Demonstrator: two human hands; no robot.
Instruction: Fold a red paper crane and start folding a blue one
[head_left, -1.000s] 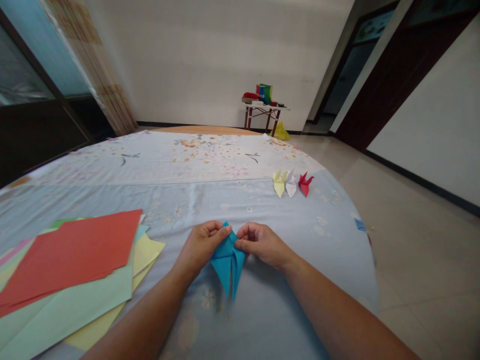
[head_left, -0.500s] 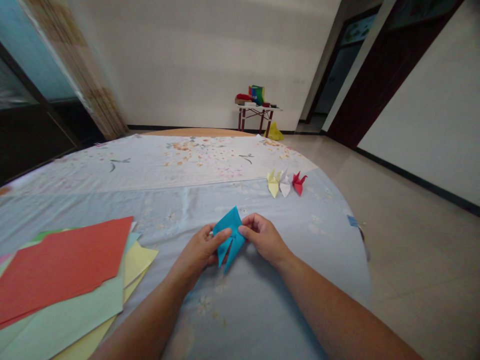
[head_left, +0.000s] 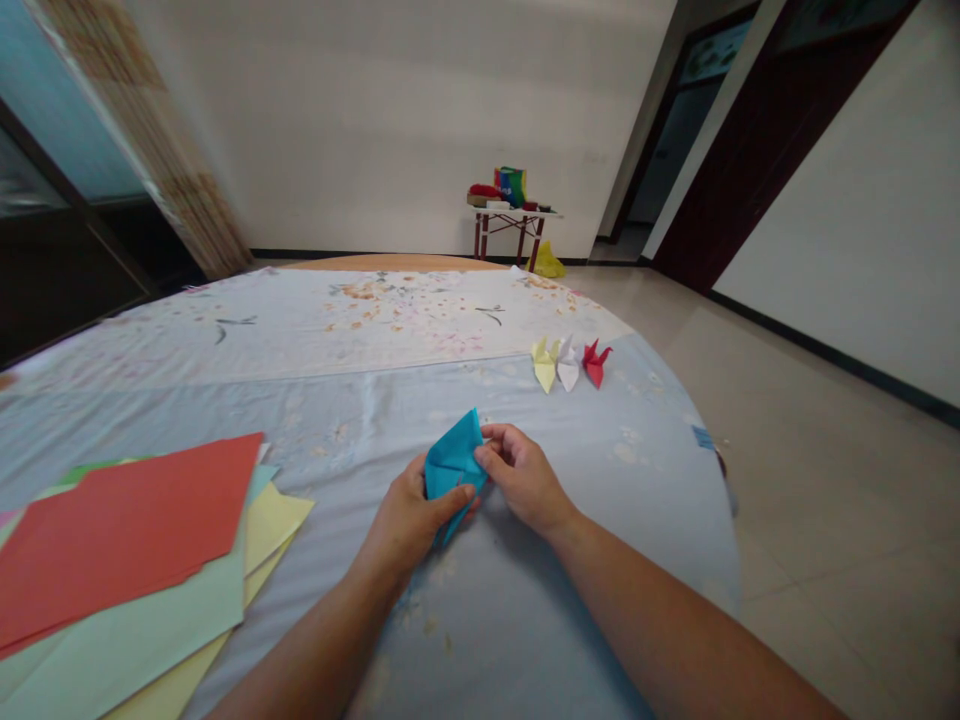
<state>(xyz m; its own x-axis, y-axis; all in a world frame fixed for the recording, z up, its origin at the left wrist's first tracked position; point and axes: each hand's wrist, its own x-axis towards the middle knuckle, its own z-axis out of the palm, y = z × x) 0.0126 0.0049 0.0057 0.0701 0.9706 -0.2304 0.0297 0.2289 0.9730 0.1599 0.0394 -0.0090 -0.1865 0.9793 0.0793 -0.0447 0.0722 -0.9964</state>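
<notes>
A folded piece of blue origami paper is held between both hands just over the tablecloth, its pointed end up. My left hand wraps its lower left side, with the thumb pressed across the lower part and fingers behind. The two narrow lower points are partly covered by that thumb. At the right edge, my right hand pinches the paper between thumb and index finger. Farther off to the right stand three folded paper cranes: a yellow crane, a white crane and a red crane.
A stack of coloured sheets, with red paper on top, lies at the left. A floral tablecloth covers the round table, whose edge curves down at the right. A small side table holding things stands by the wall.
My left thumb has slid down and right across the blue paper, covering the gap between the lower points. The paper has turned slightly, and my right hand keeps its pinch.
</notes>
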